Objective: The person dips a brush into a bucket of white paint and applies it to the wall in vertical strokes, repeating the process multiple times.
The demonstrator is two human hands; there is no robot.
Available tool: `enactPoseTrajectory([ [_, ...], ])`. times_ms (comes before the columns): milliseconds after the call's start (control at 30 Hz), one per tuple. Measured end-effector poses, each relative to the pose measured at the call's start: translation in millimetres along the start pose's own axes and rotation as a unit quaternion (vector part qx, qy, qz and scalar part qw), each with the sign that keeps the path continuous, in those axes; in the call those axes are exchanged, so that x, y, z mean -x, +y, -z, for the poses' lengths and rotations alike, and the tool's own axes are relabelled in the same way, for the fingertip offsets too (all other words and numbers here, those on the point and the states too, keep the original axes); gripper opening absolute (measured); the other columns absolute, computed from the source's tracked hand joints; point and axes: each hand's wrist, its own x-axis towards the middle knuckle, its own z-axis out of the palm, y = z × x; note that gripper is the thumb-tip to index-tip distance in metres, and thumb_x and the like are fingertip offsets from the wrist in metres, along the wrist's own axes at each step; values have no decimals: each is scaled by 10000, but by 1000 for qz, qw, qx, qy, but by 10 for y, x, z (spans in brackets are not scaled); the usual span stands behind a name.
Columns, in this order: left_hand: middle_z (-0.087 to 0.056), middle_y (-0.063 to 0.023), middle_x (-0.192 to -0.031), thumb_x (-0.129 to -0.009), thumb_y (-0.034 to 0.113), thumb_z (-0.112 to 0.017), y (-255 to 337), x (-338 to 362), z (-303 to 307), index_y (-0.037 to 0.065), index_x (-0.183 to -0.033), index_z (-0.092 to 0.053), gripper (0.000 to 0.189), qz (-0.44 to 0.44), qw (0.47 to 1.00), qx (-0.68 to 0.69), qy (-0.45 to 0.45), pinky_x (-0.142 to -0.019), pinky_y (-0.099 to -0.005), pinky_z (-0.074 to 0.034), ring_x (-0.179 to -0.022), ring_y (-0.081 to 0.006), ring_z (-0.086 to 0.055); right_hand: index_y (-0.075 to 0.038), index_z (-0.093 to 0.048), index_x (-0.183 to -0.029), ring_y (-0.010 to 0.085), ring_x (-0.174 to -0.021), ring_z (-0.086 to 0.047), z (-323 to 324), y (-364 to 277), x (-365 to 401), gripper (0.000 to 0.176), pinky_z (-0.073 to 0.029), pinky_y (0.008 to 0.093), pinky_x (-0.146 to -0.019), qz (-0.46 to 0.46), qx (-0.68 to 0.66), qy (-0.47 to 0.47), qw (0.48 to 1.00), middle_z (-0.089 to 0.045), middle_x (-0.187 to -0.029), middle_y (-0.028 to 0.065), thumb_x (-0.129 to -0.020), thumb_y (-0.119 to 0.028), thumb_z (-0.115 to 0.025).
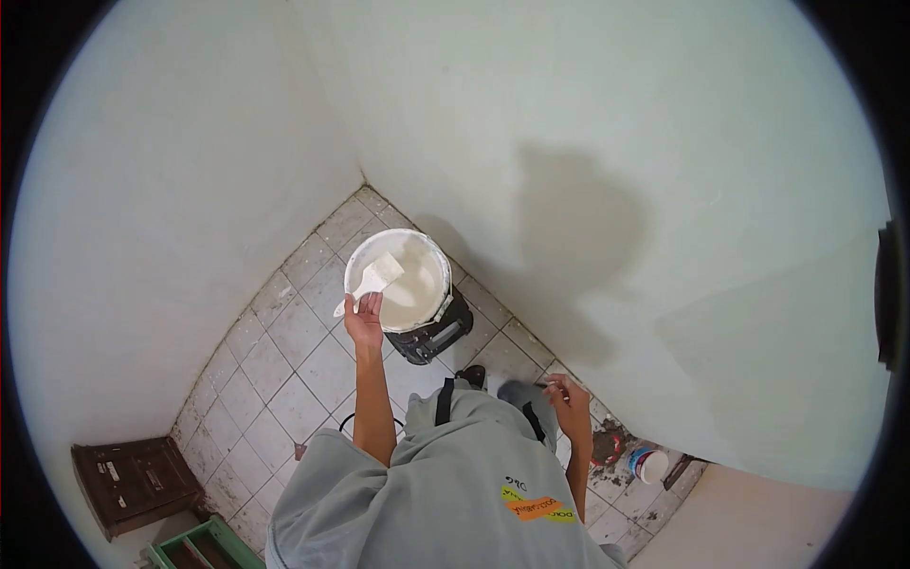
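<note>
A white paintbrush point(380, 273) lies in my left hand point(364, 322), with the fingers closed round its handle. Its wide bristles are over a round white bucket point(444, 305) that holds cream-coloured paint point(413, 296). The bucket rests on a black container point(434, 339) on the tiled floor. My right hand point(567, 396) hangs at my right side near the wall, its fingers bent; whether anything is between them is too small to tell.
Pale walls point(569, 114) meet in a corner behind the bucket. At the lower left are a dark brown crate point(133, 479) and a green box point(180, 541). A small paint tub point(650, 465) stands on the stained floor at the lower right.
</note>
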Motion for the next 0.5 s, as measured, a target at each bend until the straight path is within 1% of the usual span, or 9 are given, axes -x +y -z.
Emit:
enactPoseTrajectory([
  [133, -576, -151, -985, -948, 333, -579, -116, -218, 86, -22, -1170, -503, 425, -3, 1000, -1, 13, -985, -445, -500, -1002, -325, -604, -52, -643, -1092, 103, -667, -600, -12, 242, -35, 235, -485, 249, -614, 22, -7, -20, 1000, -676, -790, 60, -890, -69, -524],
  [167, -588, -110, -948, -949, 314, -579, -151, -448, 400, 31, -1147, -526, 350, 43, 997, 41, -48, -932, -427, -529, -912, -279, -612, -57, -643, -1093, 101, -668, -602, 25, 264, -36, 239, -488, 251, -617, 32, 2, -15, 999, -676, -789, 55, -887, -69, -524],
  [200, -598, -66, -878, -952, 292, -573, -118, -535, 488, 81, -1135, -545, 281, 101, 993, 59, -16, -869, -406, -553, -831, -237, -611, -72, -643, -1100, 101, -665, -607, 69, 259, -33, 252, -497, 258, -631, 15, 80, -32, 996, -679, -794, 41, -882, -70, -517],
  [267, -610, -46, -823, -969, 236, -541, -193, -433, 261, 82, -1117, -568, 215, -17, 997, -13, -75, -803, -338, -572, -808, -198, -617, -76, -640, -1090, 162, -720, -675, 105, 271, -64, 222, -522, 294, -659, 26, 58, -21, 998, -693, -825, 70, -907, -109, -520],
  [300, -611, -36, -823, -973, 220, -538, -115, -376, 82, 73, -1127, -566, 215, 19, 997, -24, -77, -790, -312, -571, -815, -186, -616, -68, -627, -1101, 186, -761, -694, 132, 312, -89, 226, -530, 312, -683, 35, 60, -21, 997, -696, -855, 89, -911, -143, -529],
  [333, -616, -45, -867, -959, 215, -575, -106, -641, 367, 58, -1120, -575, 225, 52, 984, -31, -165, -782, -290, -559, -842, -175, -603, -65, -620, -1109, 186, -751, -689, 177, 270, -86, 232, -530, 315, -687, 30, 65, -12, 997, -695, -862, 91, -911, -145, -529],
  [367, -605, -54, -921, -939, 215, -623, -77, -365, -88, 37, -1097, -588, 240, 46, 998, -44, -6, -779, -268, -541, -860, -163, -582, -62, -613, -1116, 186, -741, -683, 233, 229, -58, 239, -529, 318, -691, 23, 68, -9, 997, -695, -869, 92, -910, -148, -529],
  [400, -594, -62, -975, -917, 215, -663, -71, -436, -64, 16, -1093, -595, 275, 73, 997, -28, -30, -804, -269, -528, -886, -158, -566, -62, -612, -1117, 187, -734, -679, 300, 219, -19, 239, -528, 317, -688, 25, 62, 6, 998, -695, -864, 93, -914, -148, -520],
  [500, -617, -42, -1013, -903, 188, -680, -99, -315, -380, 1, -1094, -609, 277, 42, 993, -90, -64, -844, -271, -515, -916, -145, -575, -64, -609, -1120, 188, -714, -664, 406, 245, 47, 244, -522, 315, -677, 35, 46, 23, 998, -691, -847, 91, -923, -149, -493],
])
